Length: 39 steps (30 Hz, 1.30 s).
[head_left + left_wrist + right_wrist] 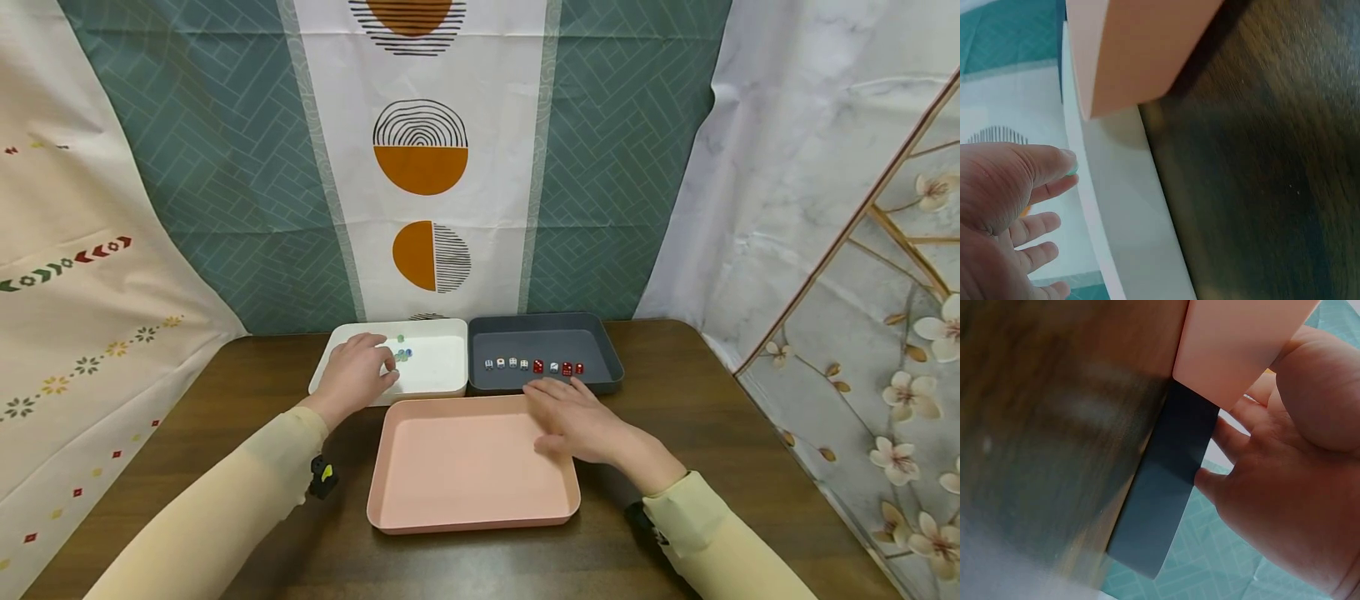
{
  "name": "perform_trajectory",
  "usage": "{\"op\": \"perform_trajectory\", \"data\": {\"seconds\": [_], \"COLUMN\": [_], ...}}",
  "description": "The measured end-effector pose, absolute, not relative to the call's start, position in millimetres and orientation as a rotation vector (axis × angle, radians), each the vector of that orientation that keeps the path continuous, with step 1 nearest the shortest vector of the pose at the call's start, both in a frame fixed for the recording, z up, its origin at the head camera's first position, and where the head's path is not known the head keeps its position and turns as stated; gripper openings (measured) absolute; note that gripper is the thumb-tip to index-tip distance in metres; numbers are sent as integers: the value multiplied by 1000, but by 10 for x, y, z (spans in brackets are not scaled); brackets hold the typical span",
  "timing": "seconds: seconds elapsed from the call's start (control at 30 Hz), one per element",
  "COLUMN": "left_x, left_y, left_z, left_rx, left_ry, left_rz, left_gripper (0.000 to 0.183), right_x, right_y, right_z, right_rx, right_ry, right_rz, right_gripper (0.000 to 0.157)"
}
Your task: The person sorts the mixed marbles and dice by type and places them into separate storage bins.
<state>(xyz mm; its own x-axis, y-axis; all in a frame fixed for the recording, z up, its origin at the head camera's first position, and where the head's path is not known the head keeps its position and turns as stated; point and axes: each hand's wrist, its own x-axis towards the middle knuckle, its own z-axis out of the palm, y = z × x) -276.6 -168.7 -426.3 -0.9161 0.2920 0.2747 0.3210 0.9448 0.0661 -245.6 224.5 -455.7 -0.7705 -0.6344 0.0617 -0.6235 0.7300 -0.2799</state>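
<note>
My left hand (356, 372) is over the left part of the white tray (450, 383). In the left wrist view its thumb and forefinger pinch a small translucent green piece (1073, 170), mostly hidden by the fingertips; the other fingers are spread. Several small green and blue pieces (402, 355) lie in that tray. My right hand (581, 421), fingers extended and palm down, is over the right back corner of the pink tray (472, 467), whose floor is bare. Beyond it, the dark grey tray (540, 329) bears a row of white dice (513, 363) and red dice (567, 368).
The white and dark trays stand side by side at the back of the brown wooden table (262, 400), with the pink tray in front. A patterned curtain (225, 167) hangs behind the table, and cloths flank both sides.
</note>
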Motion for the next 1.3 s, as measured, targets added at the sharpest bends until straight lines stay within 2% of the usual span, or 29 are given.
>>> {"op": "perform_trajectory", "data": {"seconds": [1.3], "left_x": [-3227], "left_y": [-1693], "left_z": [-4517], "left_rx": [-235], "left_ry": [-3018], "left_rz": [-186], "left_gripper": [18], "right_x": [-2452], "right_y": [2238], "right_z": [-4545], "right_rx": [-1051], "right_ry": [2891], "right_rz": [-434], "right_gripper": [82]}}
